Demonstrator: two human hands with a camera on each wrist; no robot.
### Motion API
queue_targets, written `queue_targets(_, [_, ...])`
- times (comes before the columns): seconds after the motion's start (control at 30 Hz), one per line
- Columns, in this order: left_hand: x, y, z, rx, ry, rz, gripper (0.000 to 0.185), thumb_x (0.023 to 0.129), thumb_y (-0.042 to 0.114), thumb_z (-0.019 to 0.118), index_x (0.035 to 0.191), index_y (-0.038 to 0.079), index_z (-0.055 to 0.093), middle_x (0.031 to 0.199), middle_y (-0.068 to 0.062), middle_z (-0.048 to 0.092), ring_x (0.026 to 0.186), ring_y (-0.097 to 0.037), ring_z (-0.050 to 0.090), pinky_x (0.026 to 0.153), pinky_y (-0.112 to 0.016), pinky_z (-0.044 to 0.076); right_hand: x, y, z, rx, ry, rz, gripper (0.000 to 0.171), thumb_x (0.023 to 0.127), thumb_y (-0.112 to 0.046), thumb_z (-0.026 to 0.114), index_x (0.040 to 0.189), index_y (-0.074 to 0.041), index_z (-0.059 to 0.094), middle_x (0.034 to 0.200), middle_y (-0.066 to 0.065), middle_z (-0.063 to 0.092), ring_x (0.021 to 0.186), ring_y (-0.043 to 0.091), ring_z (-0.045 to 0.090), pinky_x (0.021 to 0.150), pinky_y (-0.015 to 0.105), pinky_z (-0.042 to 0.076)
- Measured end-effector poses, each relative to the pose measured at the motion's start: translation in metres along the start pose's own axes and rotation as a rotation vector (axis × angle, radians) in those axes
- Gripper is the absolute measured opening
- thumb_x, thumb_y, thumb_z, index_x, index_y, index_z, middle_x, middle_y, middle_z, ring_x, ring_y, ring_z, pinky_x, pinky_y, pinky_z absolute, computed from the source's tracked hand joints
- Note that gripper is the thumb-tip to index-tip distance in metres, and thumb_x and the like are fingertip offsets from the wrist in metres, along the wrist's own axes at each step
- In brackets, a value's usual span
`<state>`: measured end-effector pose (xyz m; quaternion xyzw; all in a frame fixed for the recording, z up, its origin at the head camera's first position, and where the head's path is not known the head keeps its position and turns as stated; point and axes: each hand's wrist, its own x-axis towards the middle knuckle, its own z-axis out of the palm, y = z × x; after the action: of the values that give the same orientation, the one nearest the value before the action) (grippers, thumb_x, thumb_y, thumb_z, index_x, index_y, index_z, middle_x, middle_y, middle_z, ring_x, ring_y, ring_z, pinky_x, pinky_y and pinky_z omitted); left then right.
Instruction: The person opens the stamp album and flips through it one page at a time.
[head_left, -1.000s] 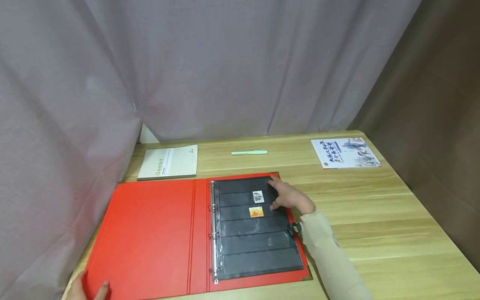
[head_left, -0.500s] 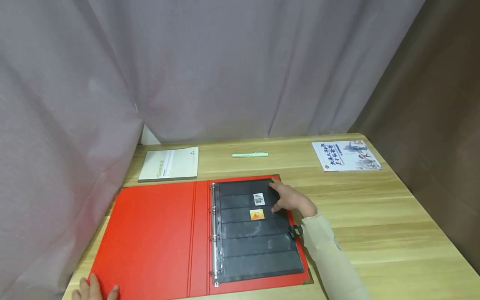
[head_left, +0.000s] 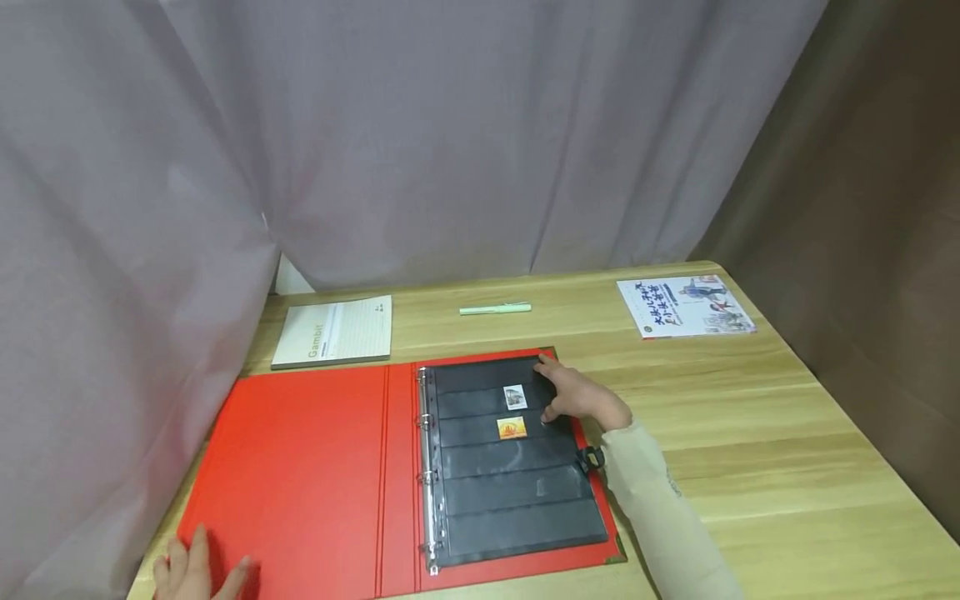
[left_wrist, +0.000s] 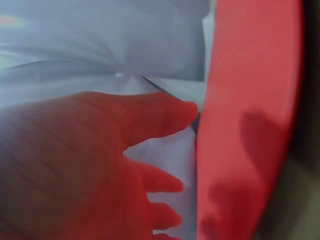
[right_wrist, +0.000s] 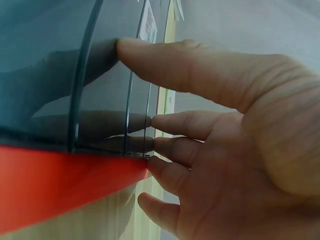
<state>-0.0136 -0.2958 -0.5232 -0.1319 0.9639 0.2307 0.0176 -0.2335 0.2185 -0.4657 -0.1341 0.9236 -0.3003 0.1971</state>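
Note:
A red ring binder (head_left: 300, 467) lies open on the wooden table (head_left: 750, 433). Its right half holds a black pocket page (head_left: 510, 467) with two stamps, a white one (head_left: 514, 397) and an orange one (head_left: 512, 427). My right hand (head_left: 576, 393) rests on the page's upper right edge, fingers straight and touching the sheet; the right wrist view shows the fingertips (right_wrist: 155, 122) against the black page (right_wrist: 60, 75). My left hand (head_left: 197, 571) lies flat on the binder's near left corner, fingers spread; in the left wrist view the left hand (left_wrist: 75, 165) sits beside the red cover (left_wrist: 245, 120).
A beige notebook (head_left: 335, 332) lies at the back left. A green pen (head_left: 495, 309) sits at the back middle and a printed booklet (head_left: 684, 306) at the back right. Grey curtains (head_left: 375, 133) hang behind and to the left.
My left hand has slid further onto the binder's near left corner, with more fingers showing. The right hand has stayed on the page's edge.

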Motion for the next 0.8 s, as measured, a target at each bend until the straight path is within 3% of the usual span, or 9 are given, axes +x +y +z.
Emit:
queue_targets(0.2, [0.008,0.045,-0.018,-0.073,-0.125,-0.033,0.096,0.097,0.040,0.062,0.156,-0.008,0.004,0.156,-0.043,-0.004,0.139,-0.065,0.001,0.098,-0.085,0.007,0.001,0.003,-0.001,-0.035,0.002,-0.037,0.091,0.078,-0.002,0.084,0.151,0.012,0.033,0.164,0.028,0.015,0.147,0.047,0.024,0.114,0.055,0.031])
queue_targets(0.4, [0.008,0.078,-0.015,-0.157,-0.039,0.095,0.098,0.095,0.032,0.068,0.157,-0.008,0.004,0.155,-0.046,0.001,0.136,-0.071,0.009,0.096,-0.085,0.015,0.003,-0.002,0.002,-0.069,0.012,-0.050,0.102,0.077,-0.018,0.090,0.152,0.014,0.028,0.163,0.032,0.011,0.148,0.047,0.019,0.116,0.055,0.028])
queue_targets(0.6, [0.014,0.099,-0.002,-0.187,-0.035,0.184,0.105,0.088,0.031,0.078,0.157,-0.008,0.009,0.156,-0.045,0.006,0.135,-0.072,0.010,0.095,-0.085,0.018,0.004,-0.003,0.006,-0.127,0.028,-0.020,0.111,0.074,-0.023,0.092,0.154,0.013,0.023,0.164,0.029,0.010,0.150,0.044,0.015,0.117,0.053,0.026])
queue_targets(0.8, [0.020,0.111,0.005,-0.163,-0.170,0.176,0.111,0.085,0.042,0.080,0.159,-0.002,0.011,0.159,-0.040,0.002,0.139,-0.068,0.003,0.098,-0.085,0.010,0.002,-0.005,0.007,-0.128,0.018,0.003,0.109,0.076,-0.022,0.091,0.154,0.013,0.023,0.165,0.028,0.011,0.152,0.043,0.012,0.119,0.053,0.022])
